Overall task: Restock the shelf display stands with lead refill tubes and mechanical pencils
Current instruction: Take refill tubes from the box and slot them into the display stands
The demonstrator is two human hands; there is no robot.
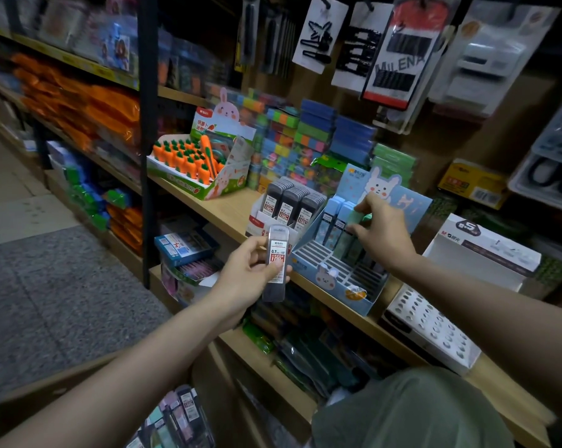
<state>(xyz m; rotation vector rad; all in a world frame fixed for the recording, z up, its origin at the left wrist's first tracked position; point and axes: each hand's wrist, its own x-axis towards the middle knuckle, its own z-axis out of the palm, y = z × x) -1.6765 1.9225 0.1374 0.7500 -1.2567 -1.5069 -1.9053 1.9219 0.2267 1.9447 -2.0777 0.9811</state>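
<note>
We are holding a dark tube (275, 263) upright in our left hand (250, 273), fingers and thumb clamped around its lower half. Its stand (266, 218), filled with matching tubes, is sitting just beyond at 12 o'clock, nearer this hand. Our right hand (381, 231) is pinching a green tube (358, 219) over the blue stand (344, 282), whose front slots are lying empty.

I see a dim shop aisle: wooden shelves (227, 208) on black uprights (148, 130), a grey carpet mat (56, 305) over pale floor tiles (11, 202).
</note>
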